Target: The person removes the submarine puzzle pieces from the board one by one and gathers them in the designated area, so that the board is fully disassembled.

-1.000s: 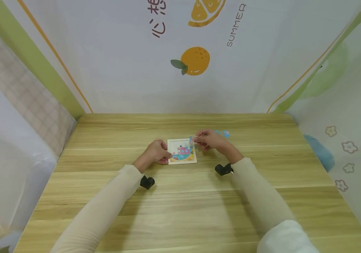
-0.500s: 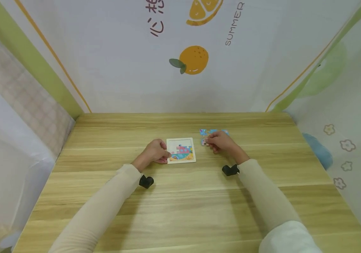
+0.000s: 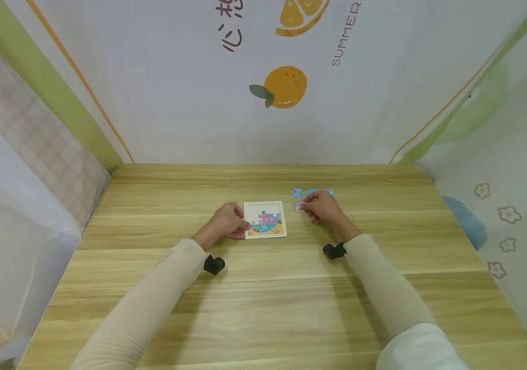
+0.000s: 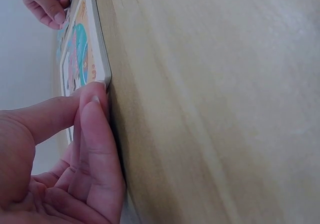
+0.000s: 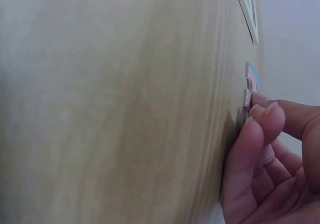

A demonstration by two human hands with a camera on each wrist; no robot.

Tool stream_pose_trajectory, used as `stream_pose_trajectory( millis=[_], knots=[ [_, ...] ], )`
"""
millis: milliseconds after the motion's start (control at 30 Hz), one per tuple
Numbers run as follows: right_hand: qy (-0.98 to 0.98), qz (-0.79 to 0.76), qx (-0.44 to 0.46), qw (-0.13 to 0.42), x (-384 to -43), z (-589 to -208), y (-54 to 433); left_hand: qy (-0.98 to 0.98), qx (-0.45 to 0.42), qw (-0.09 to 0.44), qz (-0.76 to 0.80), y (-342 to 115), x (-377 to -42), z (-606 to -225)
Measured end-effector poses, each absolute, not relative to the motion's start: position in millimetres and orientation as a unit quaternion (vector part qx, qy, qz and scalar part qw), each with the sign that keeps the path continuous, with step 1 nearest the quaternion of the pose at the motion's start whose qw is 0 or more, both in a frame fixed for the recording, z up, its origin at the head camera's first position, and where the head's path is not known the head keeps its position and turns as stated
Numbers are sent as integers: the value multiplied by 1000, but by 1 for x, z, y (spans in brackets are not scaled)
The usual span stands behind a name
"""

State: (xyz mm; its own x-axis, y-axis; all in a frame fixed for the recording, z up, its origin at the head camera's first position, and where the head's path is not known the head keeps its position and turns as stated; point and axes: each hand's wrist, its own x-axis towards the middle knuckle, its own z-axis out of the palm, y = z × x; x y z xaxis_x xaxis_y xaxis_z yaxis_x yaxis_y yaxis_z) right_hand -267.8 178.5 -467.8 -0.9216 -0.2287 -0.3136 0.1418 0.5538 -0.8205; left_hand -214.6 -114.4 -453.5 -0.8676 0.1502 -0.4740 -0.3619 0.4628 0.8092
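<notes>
My left hand (image 3: 227,221) grips the left edge of a white-framed puzzle tray (image 3: 284,218), thumb on top. Pink, teal and orange jigsaw pieces fill the tray's lower part, and its upper part shows bare white. To the tray's right, my right hand (image 3: 322,206) pinches a pink and blue puzzle piece (image 5: 253,78) by its edge, low over the table. The fingertips cover part of that piece. Just behind the right hand lie several blue puzzle pieces (image 3: 297,192), partly hidden by it.
The wooden table (image 3: 263,303) reaches back to a white curtain (image 3: 189,113) printed with fruit. Curtains also hang along both sides. A black wrist camera (image 3: 214,265) sits at the left wrist, another black camera (image 3: 334,251) at the right.
My right hand has carried the puzzle piece from the tray's upper right corner rightward to the table, then stayed there. The left hand keeps its grip on the tray.
</notes>
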Motion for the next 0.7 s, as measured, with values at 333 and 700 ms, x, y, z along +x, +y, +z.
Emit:
stream_pose_trajectory(
  millis=[333,700],
  knots=[
    [858,-476,-26,192,-268,-468,177,818,-64,250,515,-115,-214,-452],
    [853,-473,-79,205,-260,-459,140,821,-61,245,512,-115,-213,-453]
  ],
)
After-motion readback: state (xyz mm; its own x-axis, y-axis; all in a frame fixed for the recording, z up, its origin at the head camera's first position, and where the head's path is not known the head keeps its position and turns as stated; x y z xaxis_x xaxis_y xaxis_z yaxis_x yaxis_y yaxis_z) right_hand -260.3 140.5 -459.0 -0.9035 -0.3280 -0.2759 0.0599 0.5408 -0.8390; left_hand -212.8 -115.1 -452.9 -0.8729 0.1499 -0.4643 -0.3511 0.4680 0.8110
